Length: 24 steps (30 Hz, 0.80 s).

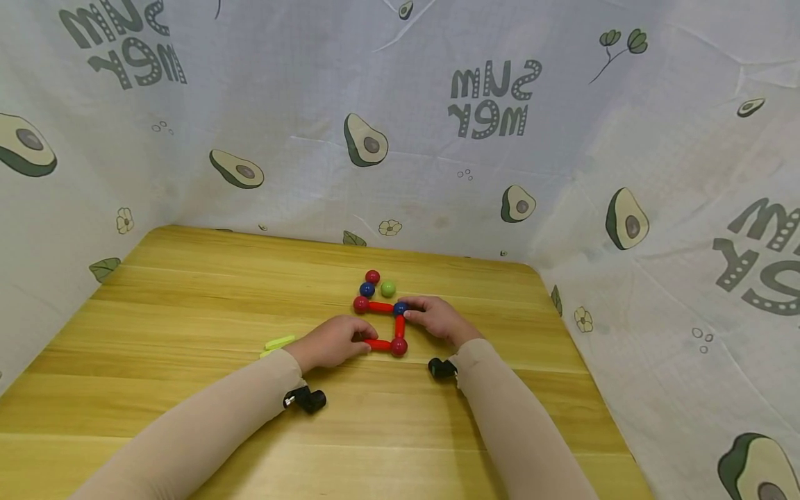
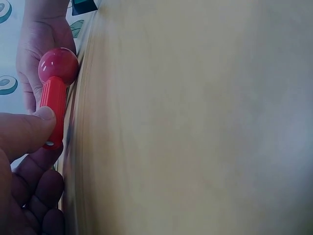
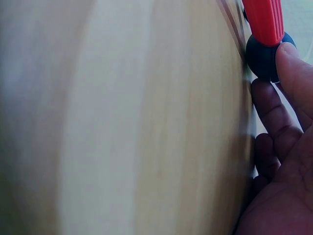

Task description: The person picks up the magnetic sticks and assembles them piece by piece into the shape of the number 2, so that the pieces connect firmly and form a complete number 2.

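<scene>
Three red rods and several balls form an open-sided shape on the table. My left hand (image 1: 337,340) pinches the end of the near red rod (image 2: 54,107) between thumb and fingers; its other end meets a dark red ball (image 1: 398,347). A second red rod (image 1: 399,326) runs from that ball to a blue ball (image 1: 400,309), which my right hand (image 1: 436,318) pinches with thumb and fingertips. From the blue ball a third red rod (image 1: 380,307) reaches left to another red ball (image 1: 361,304).
Behind the shape sit a blue ball (image 1: 367,289), a red ball (image 1: 372,276) and a green ball (image 1: 388,288). Yellow-green rods (image 1: 279,342) lie left of my left hand. A printed cloth (image 1: 425,194) hangs around the wooden table (image 1: 206,298).
</scene>
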Tool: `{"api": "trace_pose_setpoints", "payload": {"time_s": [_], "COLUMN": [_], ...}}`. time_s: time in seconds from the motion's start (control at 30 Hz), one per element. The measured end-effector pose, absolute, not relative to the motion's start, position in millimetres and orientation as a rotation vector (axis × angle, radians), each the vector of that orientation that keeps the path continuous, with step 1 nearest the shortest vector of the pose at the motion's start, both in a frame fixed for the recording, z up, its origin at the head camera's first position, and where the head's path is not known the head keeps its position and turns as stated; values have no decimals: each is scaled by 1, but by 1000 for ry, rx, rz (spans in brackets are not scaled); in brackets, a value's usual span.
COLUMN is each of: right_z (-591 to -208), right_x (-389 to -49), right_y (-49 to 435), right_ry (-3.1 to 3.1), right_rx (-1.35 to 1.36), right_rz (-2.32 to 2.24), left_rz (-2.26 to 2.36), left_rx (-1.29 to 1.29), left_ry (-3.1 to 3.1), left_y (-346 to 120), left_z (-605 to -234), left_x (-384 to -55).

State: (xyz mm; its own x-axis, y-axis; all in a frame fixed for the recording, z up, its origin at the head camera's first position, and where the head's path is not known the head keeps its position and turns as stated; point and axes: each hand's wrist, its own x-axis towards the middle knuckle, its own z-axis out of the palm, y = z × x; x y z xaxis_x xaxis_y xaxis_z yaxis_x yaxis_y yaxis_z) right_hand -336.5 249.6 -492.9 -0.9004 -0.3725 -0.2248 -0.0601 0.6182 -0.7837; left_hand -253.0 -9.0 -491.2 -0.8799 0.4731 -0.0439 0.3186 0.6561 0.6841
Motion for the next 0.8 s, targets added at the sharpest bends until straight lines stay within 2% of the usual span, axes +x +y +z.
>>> {"api": "trace_pose_setpoints", "payload": {"time_s": [0.8], "right_z": [-496], "right_x": [-338], "right_y": [252], "right_ry": [2490], "right_rx": [-384], "right_rz": [-1176], "left_rz": [1012], "left_rx": [637], "left_ry": [2654], "left_y": [-9], "left_z": [-493], "left_x": [-254]}}
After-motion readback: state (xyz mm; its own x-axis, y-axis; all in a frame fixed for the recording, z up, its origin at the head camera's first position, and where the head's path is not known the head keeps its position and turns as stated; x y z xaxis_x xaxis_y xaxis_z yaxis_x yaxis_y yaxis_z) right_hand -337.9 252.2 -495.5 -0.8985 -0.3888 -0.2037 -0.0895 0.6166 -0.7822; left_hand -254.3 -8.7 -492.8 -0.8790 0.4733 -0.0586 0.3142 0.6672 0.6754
